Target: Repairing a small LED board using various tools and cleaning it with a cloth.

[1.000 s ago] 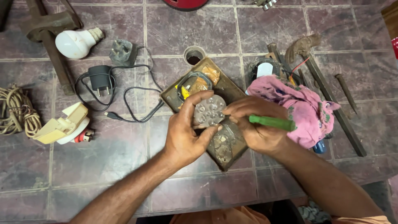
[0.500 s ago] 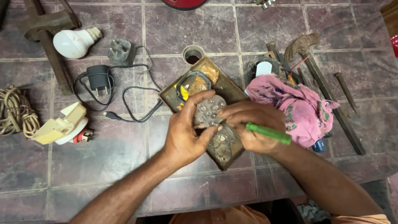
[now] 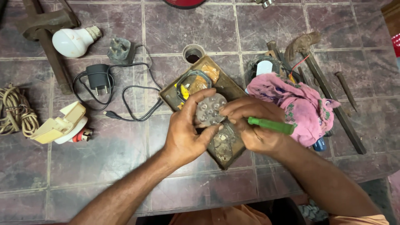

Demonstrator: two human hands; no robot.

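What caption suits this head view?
Left hand holds a round grey disc; right hand grips a green-handled tool above a brown tray.

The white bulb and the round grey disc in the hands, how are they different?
The white bulb is smooth and bulging, but the round grey disc is flat and dotted with small bumps. The bulb lies alone on the tiled table; the disc is held between the left hand and the right hand. Both look rounded.

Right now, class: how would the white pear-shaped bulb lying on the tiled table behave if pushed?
The white pear-shaped bulb lies on its rounded side, so it would probably roll, curving toward its narrow base. It looks light. Its shell may be fragile.
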